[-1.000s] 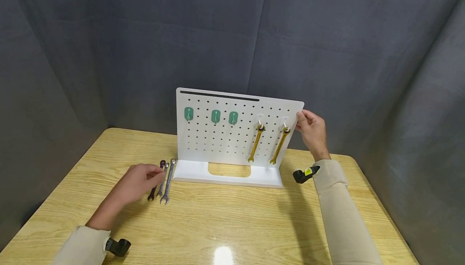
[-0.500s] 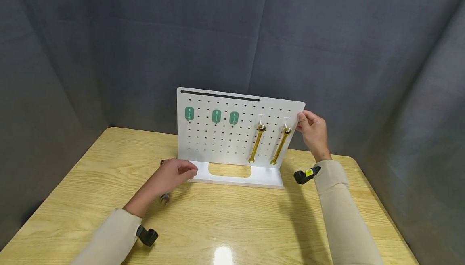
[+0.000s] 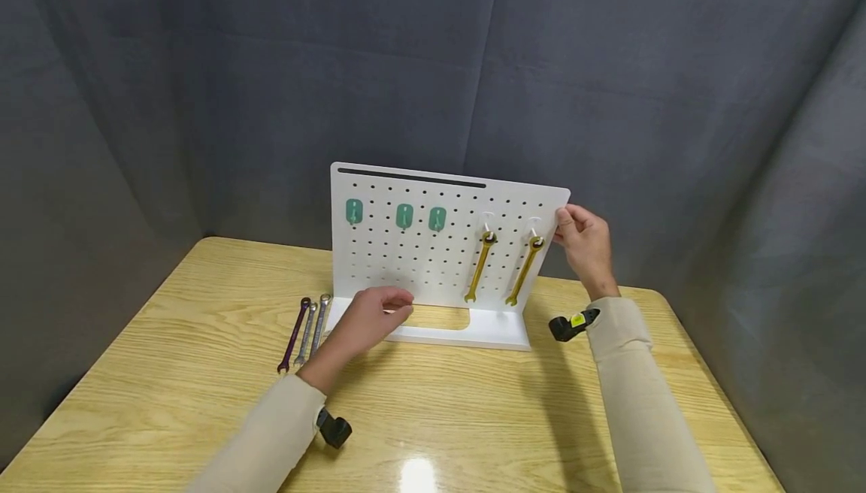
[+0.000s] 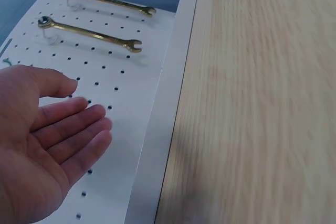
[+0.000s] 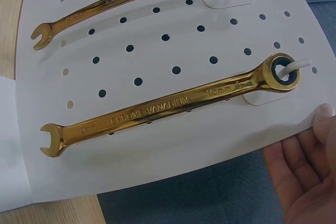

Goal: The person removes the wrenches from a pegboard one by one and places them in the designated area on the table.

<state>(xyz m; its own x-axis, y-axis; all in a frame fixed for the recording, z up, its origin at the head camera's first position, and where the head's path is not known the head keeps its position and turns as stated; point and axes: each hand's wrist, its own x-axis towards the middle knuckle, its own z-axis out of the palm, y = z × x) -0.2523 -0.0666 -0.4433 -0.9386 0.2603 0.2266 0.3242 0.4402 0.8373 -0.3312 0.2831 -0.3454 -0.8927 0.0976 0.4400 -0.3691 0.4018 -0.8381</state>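
A white pegboard [image 3: 379, 260] stands on the table, its right edge pinched between thumb and fingers of my right hand [image 3: 587, 249]. Two gold combination wrenches, the inner one [image 3: 480, 267] and the outer one [image 3: 524, 271], hang by their ring ends from white hooks; the outer wrench [image 5: 173, 103] reads 10mm in the right wrist view. My left hand [image 3: 368, 320] is in front of the board's lower part, fingers loosely bent, with nothing in its grasp. Left of the board lie a purple wrench [image 3: 293, 335] and two silver wrenches, one [image 3: 306, 334] beside the other [image 3: 319, 324], partly behind my left forearm.
Several green hooks, such as the leftmost hook [image 3: 354, 211], sit on the board's upper left and middle without wrenches. The board's white base [image 3: 497, 328] has a cutout at its middle. Dark grey curtain [image 3: 406, 65] surrounds the wooden table [image 3: 460, 410].
My left hand has moved rightward from above the loose wrenches to the front of the pegboard, uncovering the purple wrench. My right hand stays at the board's edge.
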